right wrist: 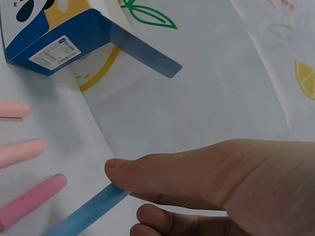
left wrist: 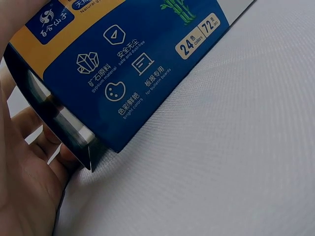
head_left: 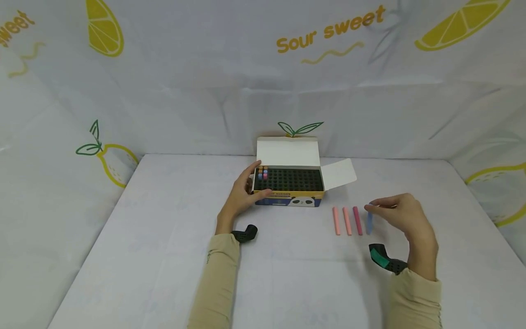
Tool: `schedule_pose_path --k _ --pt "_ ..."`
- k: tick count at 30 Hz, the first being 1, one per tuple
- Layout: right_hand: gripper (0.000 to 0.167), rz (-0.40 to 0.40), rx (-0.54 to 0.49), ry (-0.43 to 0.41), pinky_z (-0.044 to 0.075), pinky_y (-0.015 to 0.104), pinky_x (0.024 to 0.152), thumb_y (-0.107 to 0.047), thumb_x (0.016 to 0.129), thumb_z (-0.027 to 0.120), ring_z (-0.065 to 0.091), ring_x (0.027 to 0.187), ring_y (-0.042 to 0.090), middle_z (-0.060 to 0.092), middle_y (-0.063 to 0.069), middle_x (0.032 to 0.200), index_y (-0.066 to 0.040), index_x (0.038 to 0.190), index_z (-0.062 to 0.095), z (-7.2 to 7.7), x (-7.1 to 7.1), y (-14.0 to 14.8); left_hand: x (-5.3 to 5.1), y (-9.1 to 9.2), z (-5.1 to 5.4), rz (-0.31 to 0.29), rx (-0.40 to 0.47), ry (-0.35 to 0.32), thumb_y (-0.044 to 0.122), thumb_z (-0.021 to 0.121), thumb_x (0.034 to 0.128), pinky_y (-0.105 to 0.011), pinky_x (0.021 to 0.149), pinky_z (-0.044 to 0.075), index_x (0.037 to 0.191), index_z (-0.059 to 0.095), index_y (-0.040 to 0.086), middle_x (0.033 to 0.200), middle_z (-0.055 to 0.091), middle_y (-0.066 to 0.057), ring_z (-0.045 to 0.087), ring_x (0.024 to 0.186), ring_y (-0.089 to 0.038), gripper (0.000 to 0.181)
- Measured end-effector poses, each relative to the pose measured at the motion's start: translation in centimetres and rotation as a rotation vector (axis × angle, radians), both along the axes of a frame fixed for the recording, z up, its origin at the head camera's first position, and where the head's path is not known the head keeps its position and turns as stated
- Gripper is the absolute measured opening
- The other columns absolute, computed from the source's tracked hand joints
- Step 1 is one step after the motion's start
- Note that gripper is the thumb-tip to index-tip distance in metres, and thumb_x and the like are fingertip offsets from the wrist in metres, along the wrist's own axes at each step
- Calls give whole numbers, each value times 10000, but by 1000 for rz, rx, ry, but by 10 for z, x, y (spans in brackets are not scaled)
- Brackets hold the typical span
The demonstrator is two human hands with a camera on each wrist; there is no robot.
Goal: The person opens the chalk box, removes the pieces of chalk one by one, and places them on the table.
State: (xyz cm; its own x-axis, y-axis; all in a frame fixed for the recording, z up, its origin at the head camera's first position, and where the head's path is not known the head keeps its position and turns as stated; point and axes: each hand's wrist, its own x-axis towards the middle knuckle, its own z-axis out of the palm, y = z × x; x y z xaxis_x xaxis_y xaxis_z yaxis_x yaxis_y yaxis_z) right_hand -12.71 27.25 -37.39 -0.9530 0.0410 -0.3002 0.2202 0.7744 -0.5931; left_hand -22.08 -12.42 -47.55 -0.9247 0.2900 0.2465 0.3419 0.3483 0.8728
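Note:
A blue and yellow chalk box (head_left: 283,201) stands on the table with its lid raised. My left hand (head_left: 240,196) grips its left end, thumb along the front and fingers at the side. In the box's dark perforated insert (head_left: 296,179), several coloured chalks (head_left: 263,172) fill holes at the left end. To the right of the box, my right hand (head_left: 404,217) pinches the upper end of a blue chalk (right wrist: 96,209) between thumb and fingers. Beside it lie two light pink chalks (head_left: 347,220) and a darker pink chalk (head_left: 358,220), roughly parallel.
The white lid (head_left: 287,151) stands up at the back, and a white side flap (head_left: 339,174) sticks out to the right. Behind the table (head_left: 296,283) hangs a white cloth (head_left: 197,82) printed with lemons. Each wrist wears a black camera mount (head_left: 245,233).

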Motion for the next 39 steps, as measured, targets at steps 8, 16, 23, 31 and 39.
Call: schedule_pose_path --k 8,16,23,31,39 --pt "594 -77 -8 -21 460 658 948 -449 984 634 446 1332 530 553 345 1410 22 1347 642 -18 -8 -3 0 0 0 -1 -6 -1 860 649 738 -263 641 347 1594 331 362 1476 461 -19 353 674 -161 1040" --pt "560 -106 -8 8 518 512 852 -397 986 646 608 1110 388 659 312 1282 54 1319 651 -32 -12 -4 1 -1 2 -6 4 -6 781 695 781 -268 638 345 1593 326 378 1497 450 -23 351 677 -166 979" --pt "556 -108 -28 -8 460 642 976 -379 990 650 505 1280 496 604 330 1350 75 1311 647 -40 -14 -3 1 -1 2 -9 7 -5 767 707 784 -263 630 343 1596 330 355 1487 455 -29 351 673 -159 986" --pt "523 -114 -12 17 479 629 947 -351 983 667 528 1256 504 635 327 1300 90 1265 673 -47 -15 -3 1 -1 2 -10 12 -17 742 724 789 -260 627 341 1594 330 362 1494 454 -23 345 671 -157 974" --pt "507 -110 -12 16 482 626 949 -336 976 676 518 1274 516 636 323 1300 83 1262 678 -45 -15 -3 1 -1 2 -14 13 -13 746 721 788 -259 634 346 1597 335 334 1496 456 -38 350 681 -155 987"
